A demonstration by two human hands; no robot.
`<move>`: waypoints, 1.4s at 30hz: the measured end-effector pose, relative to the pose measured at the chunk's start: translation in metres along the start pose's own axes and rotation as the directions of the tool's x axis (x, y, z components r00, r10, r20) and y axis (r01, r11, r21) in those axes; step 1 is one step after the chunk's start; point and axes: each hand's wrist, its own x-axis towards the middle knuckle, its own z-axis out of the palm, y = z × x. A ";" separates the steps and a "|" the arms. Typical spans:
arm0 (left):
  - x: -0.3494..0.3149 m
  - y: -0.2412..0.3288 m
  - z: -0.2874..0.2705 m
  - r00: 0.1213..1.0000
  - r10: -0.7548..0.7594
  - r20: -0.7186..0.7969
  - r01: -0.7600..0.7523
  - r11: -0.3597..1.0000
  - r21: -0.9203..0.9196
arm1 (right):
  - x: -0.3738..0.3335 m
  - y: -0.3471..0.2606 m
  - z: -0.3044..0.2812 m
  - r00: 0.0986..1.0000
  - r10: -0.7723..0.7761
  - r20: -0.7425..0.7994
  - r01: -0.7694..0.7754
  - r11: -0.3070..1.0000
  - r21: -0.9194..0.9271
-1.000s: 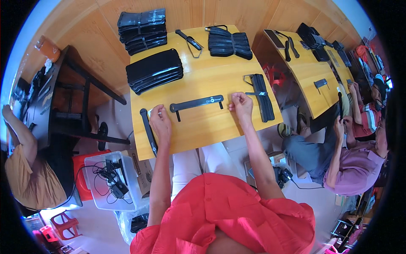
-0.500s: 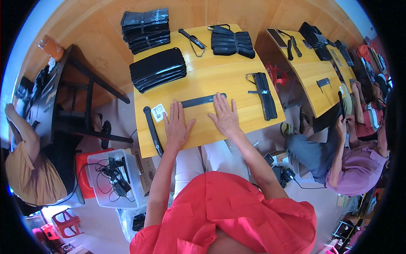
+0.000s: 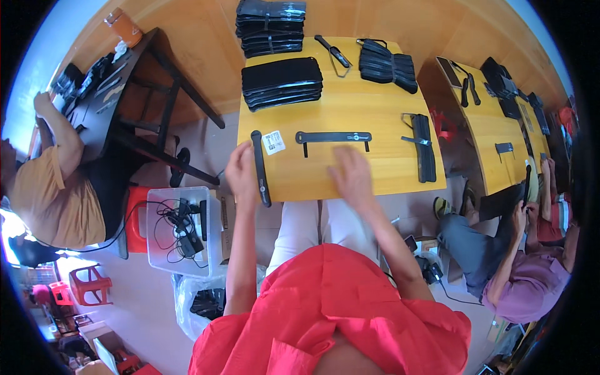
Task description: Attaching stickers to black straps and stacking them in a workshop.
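Observation:
A long black flat strip (image 3: 334,137) with two short prongs pointing toward me lies crosswise on the yellow table (image 3: 300,181). A second slim black strip (image 3: 260,169) lies lengthwise by the table's left edge. Right beside it is my left hand (image 3: 242,174), its fingers loosely bent and nothing visible in them; whether they touch the strip I cannot tell. My right hand (image 3: 352,175) hovers just on my side of the crosswise strip, blurred, with thumb and fingers apart and nothing seen in it. A white printed label (image 3: 273,142) sits between the two strips.
Stacked black packs (image 3: 281,81) and tied bundles (image 3: 387,65) occupy the far side. Another bundle (image 3: 425,150) lies right. A clear bin with cables (image 3: 181,231) stands left on the floor. Other people sit at a dark table (image 3: 134,69) and a yellow table (image 3: 494,144).
Both hands have come off the crosswise strip, which lies uncovered with its prongs showing. My left hand has moved left to the lengthwise strip; my right hand has drawn back toward me. The view has shifted.

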 end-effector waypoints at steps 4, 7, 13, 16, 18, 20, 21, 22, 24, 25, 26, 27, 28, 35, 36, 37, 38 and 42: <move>-0.044 -0.028 -0.062 0.967 -0.196 -0.162 0.165 0.968 -0.187 | -0.022 -0.082 0.034 0.941 -0.280 0.187 0.249 0.952 0.176; -0.086 -0.036 -0.085 0.925 -0.347 -0.156 0.301 0.918 -0.257 | -0.026 -0.114 0.050 0.813 -0.383 0.438 0.379 0.920 0.100; -0.122 -0.039 -0.081 0.826 -0.558 -0.084 0.505 0.797 -0.330 | -0.034 -0.087 0.088 0.828 -0.556 0.070 0.558 0.830 -0.007; -0.113 -0.028 -0.064 0.766 -0.629 0.133 0.634 0.703 -0.324 | -0.031 -0.089 0.073 0.864 -0.498 -0.074 0.502 0.846 0.178; -0.104 -0.010 -0.045 0.726 -0.643 0.244 0.674 0.595 -0.438 | -0.029 -0.100 0.054 0.891 -0.422 -0.166 0.453 0.845 0.285; -0.096 -0.005 -0.031 0.726 -0.580 0.371 0.676 0.498 -0.543 | -0.034 -0.111 0.033 0.914 -0.328 -0.237 0.400 0.826 0.398; -0.093 -0.001 -0.026 0.727 -0.477 0.494 0.679 0.393 -0.620 | -0.035 -0.113 0.022 0.948 -0.238 -0.214 0.316 0.803 0.505; -0.093 0.008 -0.023 0.734 -0.481 0.479 0.669 0.389 -0.634 | -0.037 -0.115 0.010 0.973 -0.147 -0.178 0.226 0.765 0.603; -0.089 0.030 -0.013 0.704 -0.463 0.538 0.710 0.432 -0.556 | -0.035 -0.114 -0.016 0.989 -0.114 -0.091 0.145 0.741 0.656; -0.088 0.034 -0.010 0.710 -0.461 0.532 0.704 0.429 -0.567 | -0.035 -0.109 -0.024 0.998 -0.070 -0.007 0.055 0.711 0.701; -0.087 0.038 -0.007 0.706 -0.440 0.554 0.708 0.435 -0.557 | -0.035 -0.103 -0.028 0.999 -0.038 0.031 0.000 0.629 0.778; -0.087 0.043 -0.005 0.702 -0.418 0.577 0.712 0.442 -0.546 | -0.033 -0.100 -0.035 0.999 -0.041 0.030 0.002 0.631 0.775; -0.087 0.050 -0.002 0.703 -0.415 0.578 0.711 0.440 -0.548 | -0.030 -0.099 -0.043 0.998 -0.031 0.056 -0.027 0.589 0.807; -0.089 0.081 0.013 0.745 -0.381 0.547 0.656 0.567 -0.498 | -0.018 -0.084 -0.072 0.986 -0.067 0.156 -0.107 0.470 0.876; -0.090 0.085 0.014 0.751 -0.372 0.546 0.646 0.587 -0.489 | -0.016 -0.084 -0.075 0.979 -0.079 0.190 -0.140 0.417 0.898; -0.090 0.088 0.015 0.749 -0.371 0.548 0.647 0.585 -0.489 | -0.014 -0.083 -0.079 0.979 -0.077 0.190 -0.141 0.419 0.897; -0.090 0.092 0.016 0.748 -0.365 0.554 0.648 0.583 -0.491 | -0.013 -0.084 -0.083 0.979 -0.096 0.181 -0.120 0.448 0.886; -0.090 0.092 0.018 0.749 -0.355 0.560 0.643 0.594 -0.483 | -0.010 -0.079 -0.086 0.973 -0.108 0.202 -0.132 0.453 0.881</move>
